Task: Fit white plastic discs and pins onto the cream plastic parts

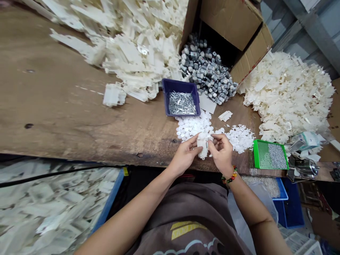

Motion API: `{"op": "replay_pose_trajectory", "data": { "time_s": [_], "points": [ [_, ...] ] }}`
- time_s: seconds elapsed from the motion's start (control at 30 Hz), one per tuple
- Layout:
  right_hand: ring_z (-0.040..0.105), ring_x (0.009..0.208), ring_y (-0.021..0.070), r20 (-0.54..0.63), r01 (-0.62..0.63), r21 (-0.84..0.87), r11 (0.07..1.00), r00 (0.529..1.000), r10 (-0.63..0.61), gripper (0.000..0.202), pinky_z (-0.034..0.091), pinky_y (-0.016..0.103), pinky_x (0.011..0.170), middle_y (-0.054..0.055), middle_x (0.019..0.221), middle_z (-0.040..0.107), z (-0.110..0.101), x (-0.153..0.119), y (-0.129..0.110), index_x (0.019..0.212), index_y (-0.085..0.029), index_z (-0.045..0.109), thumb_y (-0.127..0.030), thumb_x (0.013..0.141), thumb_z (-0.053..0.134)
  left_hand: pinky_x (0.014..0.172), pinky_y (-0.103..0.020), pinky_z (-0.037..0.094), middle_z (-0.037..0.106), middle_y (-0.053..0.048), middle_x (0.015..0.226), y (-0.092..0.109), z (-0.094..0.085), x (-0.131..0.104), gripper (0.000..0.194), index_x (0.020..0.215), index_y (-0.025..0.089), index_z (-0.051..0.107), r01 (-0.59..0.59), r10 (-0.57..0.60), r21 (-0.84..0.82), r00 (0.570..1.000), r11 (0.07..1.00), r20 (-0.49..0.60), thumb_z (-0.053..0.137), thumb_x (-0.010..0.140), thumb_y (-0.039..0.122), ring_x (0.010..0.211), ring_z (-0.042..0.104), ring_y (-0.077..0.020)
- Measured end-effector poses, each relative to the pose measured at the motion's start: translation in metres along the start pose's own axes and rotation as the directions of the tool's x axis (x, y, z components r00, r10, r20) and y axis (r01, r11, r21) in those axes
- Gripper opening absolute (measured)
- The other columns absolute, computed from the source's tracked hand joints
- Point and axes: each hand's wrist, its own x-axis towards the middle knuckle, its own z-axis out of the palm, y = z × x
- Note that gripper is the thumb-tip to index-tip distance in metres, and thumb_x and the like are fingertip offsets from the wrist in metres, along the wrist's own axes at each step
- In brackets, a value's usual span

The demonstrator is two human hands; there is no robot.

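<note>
Near the front edge of the wooden bench, my left hand (pixel 188 152) pinches the left side of a small cream plastic housing (pixel 202 150). At its upper right side, the thumb and fingers of my right hand (pixel 221 150) are closed on the same housing; any smaller part between those fingers is hidden. Just beyond my hands lie a pile of white plastic discs (pixel 191 125) and, to the right, a heap of small white plastic pieces (pixel 240 137). A dark blue tray (pixel 167 102) of metal pins (pixel 182 102) stands behind the discs.
Cream plastic parts (pixel 143 53) are heaped at the back left and more parts (pixel 289 92) at the right. Grey metal cylinders (pixel 205 69) spill from a cardboard box (pixel 252 46). A green tray (pixel 256 156) of small metal pieces sits right. Below left, a blue-edged bin (pixel 113 194) holds plastic parts.
</note>
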Motion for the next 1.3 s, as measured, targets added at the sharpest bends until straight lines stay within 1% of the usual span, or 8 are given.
{"op": "replay_pose_trajectory", "data": {
  "time_s": [0.13, 0.37, 0.53, 0.7, 0.87, 1.0, 1.1, 1.3],
  "points": [
    [0.051, 0.064, 0.0126, 0.044, 0.107, -0.089, 0.990, 0.994, -0.103, 0.011, 0.044, 0.026, 0.060, 0.002, 0.075, 0.055, 0.001, -0.001, -0.002, 0.090, -0.019, 0.059, -0.022, 0.083, 0.051, 0.092, -0.033, 0.044, 0.068, -0.008, 0.111, -0.002, 0.004, -0.003, 0.051, 0.121, 0.014, 0.059, -0.079, 0.102, 0.147, 0.983, 0.986, -0.155, 0.060, 0.071, 0.023, 0.099, 0.061, -0.0230],
    [0.053, 0.066, 0.0139, 0.020, 0.129, -0.114, 0.985, 0.992, -0.128, 0.012, 0.044, 0.027, 0.060, 0.003, 0.076, 0.056, 0.002, -0.005, -0.004, 0.092, -0.019, 0.059, -0.021, 0.084, 0.050, 0.094, -0.032, 0.043, 0.068, -0.006, 0.108, -0.004, 0.003, -0.006, 0.053, 0.124, 0.014, 0.057, -0.071, 0.091, 0.136, 0.984, 0.988, -0.152, 0.060, 0.071, 0.023, 0.100, 0.060, -0.0213],
    [0.053, 0.067, 0.0139, 0.038, 0.170, -0.064, 0.983, 0.985, -0.168, 0.011, 0.045, 0.027, 0.061, 0.002, 0.075, 0.056, -0.001, -0.006, -0.003, 0.093, -0.019, 0.059, -0.023, 0.084, 0.053, 0.100, -0.033, 0.038, 0.065, -0.004, 0.117, 0.004, -0.004, -0.007, 0.052, 0.123, 0.016, 0.057, -0.086, 0.086, 0.112, 0.996, 0.990, 0.006, 0.059, 0.071, 0.023, 0.111, 0.055, -0.0219],
    [0.052, 0.068, 0.0134, 0.042, 0.119, 0.020, 0.993, 0.992, -0.119, 0.012, 0.045, 0.027, 0.062, 0.002, 0.077, 0.056, -0.001, -0.011, -0.003, 0.094, -0.020, 0.059, -0.027, 0.085, 0.053, 0.100, -0.030, 0.038, 0.063, -0.005, 0.119, 0.005, -0.006, -0.009, 0.054, 0.125, 0.017, 0.056, -0.079, 0.077, 0.110, 0.997, 0.991, 0.024, 0.059, 0.071, 0.023, 0.114, 0.053, -0.0218],
    [0.055, 0.078, 0.0138, 0.123, -0.075, 0.167, 0.983, 0.991, 0.055, 0.016, 0.045, 0.028, 0.071, 0.001, 0.081, 0.055, -0.006, -0.009, -0.001, 0.089, -0.021, 0.057, -0.033, 0.090, 0.047, 0.095, -0.030, 0.041, 0.062, -0.007, 0.116, 0.002, -0.006, -0.011, 0.058, 0.125, 0.016, 0.052, -0.130, 0.128, 0.204, 0.991, 0.970, 0.023, 0.066, 0.069, 0.025, 0.107, 0.056, -0.0223],
    [0.049, 0.067, 0.0119, 0.297, -0.243, 0.167, 0.956, 0.937, 0.186, 0.022, 0.041, 0.025, 0.062, -0.002, 0.077, 0.050, -0.017, 0.003, 0.006, 0.098, -0.021, 0.050, -0.040, 0.086, 0.052, 0.092, -0.032, 0.043, 0.060, -0.008, 0.117, 0.006, -0.009, -0.012, 0.056, 0.127, 0.015, 0.047, -0.107, 0.084, 0.211, 0.990, 0.972, 0.115, 0.062, 0.073, 0.026, 0.103, 0.057, -0.0212],
    [0.048, 0.068, 0.0123, 0.454, -0.194, 0.118, 0.974, 0.883, 0.121, 0.022, 0.039, 0.025, 0.064, -0.002, 0.077, 0.051, -0.024, 0.009, 0.009, 0.098, -0.020, 0.050, -0.041, 0.089, 0.047, 0.095, -0.034, 0.041, 0.059, -0.009, 0.120, 0.011, -0.013, -0.013, 0.057, 0.127, 0.015, 0.047, -0.107, 0.074, 0.215, 0.985, 0.971, 0.156, 0.062, 0.073, 0.027, 0.107, 0.055, -0.0217],
    [0.051, 0.076, 0.0141, 0.435, -0.091, 0.088, 0.992, 0.900, 0.043, 0.023, 0.039, 0.027, 0.071, 0.001, 0.086, 0.057, -0.025, 0.009, 0.006, 0.102, -0.020, 0.051, -0.038, 0.090, 0.044, 0.090, -0.034, 0.044, 0.062, -0.009, 0.115, 0.009, -0.016, -0.011, 0.060, 0.125, 0.015, 0.051, -0.026, 0.010, 0.095, 0.986, 0.995, 0.167, 0.068, 0.069, 0.029, 0.102, 0.058, -0.0231]
  ]
}}
